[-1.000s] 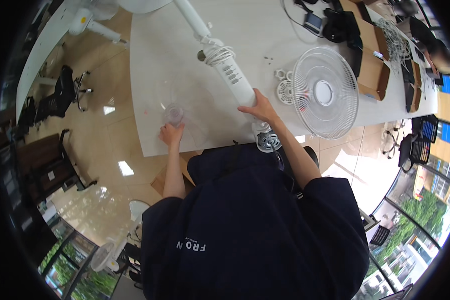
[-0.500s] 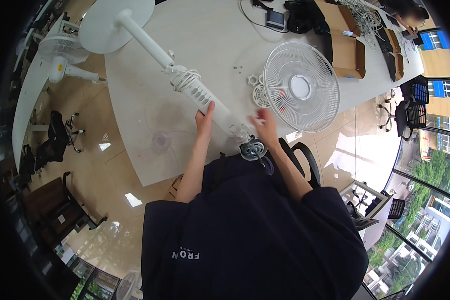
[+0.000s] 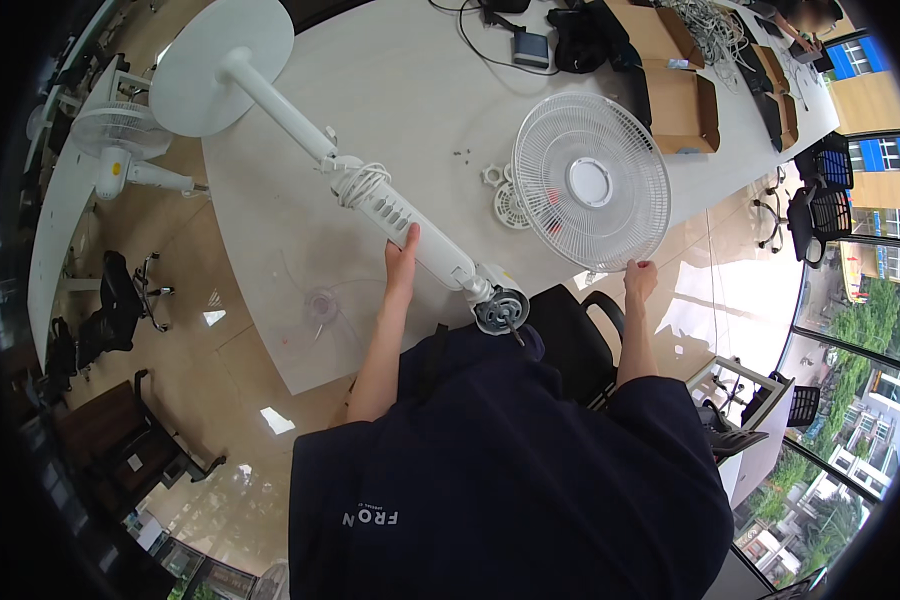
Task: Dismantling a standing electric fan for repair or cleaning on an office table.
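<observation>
White pedestal fan (image 3: 375, 206) is lying across a pale tabletop (image 3: 420, 85), left hand (image 3: 401, 268) wrapped on its control column (image 3: 445, 261), thumb up top. Right hand (image 3: 641, 278) is pinching the white fan grille (image 3: 590, 183) at the near table edge. Shiny beige tile floor (image 3: 195, 285), black mesh chairs (image 3: 822, 212), big windows (image 3: 875, 350) around.

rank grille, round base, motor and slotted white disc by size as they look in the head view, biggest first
1. grille
2. round base
3. motor
4. slotted white disc, partly hidden by the grille

The motor may look bigger through nearness to the camera.
</observation>
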A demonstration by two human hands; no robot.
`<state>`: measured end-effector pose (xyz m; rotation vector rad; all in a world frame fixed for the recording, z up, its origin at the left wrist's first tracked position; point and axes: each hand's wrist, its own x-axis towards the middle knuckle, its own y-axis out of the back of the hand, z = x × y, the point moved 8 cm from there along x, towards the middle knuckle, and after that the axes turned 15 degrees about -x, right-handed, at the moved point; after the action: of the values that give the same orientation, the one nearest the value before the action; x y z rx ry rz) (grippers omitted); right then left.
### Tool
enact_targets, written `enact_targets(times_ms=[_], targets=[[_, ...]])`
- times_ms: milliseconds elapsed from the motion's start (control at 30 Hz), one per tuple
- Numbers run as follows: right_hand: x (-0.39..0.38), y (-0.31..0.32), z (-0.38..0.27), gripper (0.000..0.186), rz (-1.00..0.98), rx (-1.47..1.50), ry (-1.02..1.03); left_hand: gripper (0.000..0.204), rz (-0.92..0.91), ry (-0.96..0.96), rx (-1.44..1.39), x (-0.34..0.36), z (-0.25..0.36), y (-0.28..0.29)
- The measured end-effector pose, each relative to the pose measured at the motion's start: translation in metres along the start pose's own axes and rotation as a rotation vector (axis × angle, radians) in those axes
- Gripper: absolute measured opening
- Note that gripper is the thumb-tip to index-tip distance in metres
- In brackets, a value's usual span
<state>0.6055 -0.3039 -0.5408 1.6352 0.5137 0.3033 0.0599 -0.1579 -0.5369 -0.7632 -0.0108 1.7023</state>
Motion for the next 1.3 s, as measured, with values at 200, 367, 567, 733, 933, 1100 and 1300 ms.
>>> enact_targets(times_ms=[200,367,567,733,933,1100,1300], targets=[[-0.023,0.008,-0.009,0.031,-0.238,0.232,-0.188,0.052,0.004,0.008,0.027,-0.003,0.001,0.001],[-0.020,0.015,-0.021,0.029,-0.397,0.449,-0.197,0.052,0.006,0.007,0.024,-0.003,0.000,0.001],[-0.043,0.027,-0.041,0.025,-0.508,0.902,-0.179,0.054,-0.010,0.017,0.017,0.000,-0.002,0.002],[-0.041,0.037,-0.043,0.018,-0.365,1.056,-0.140,0.055,-0.018,0.028,0.005,0.001,-0.004,0.005],[-0.045,0.050,-0.038,0.016,-0.383,1.163,-0.079,0.056,-0.032,-0.022,0.007,-0.001,0.000,0.002],[-0.063,0.088,-0.106,0.015,-0.437,1.235,0.069,0.054,-0.035,0.031,-0.114,-0.002,-0.006,-0.003],[-0.078,0.063,-0.274,0.016,-0.624,1.220,0.301,0.054,-0.053,-0.031,-0.116,0.009,-0.015,0.010]])
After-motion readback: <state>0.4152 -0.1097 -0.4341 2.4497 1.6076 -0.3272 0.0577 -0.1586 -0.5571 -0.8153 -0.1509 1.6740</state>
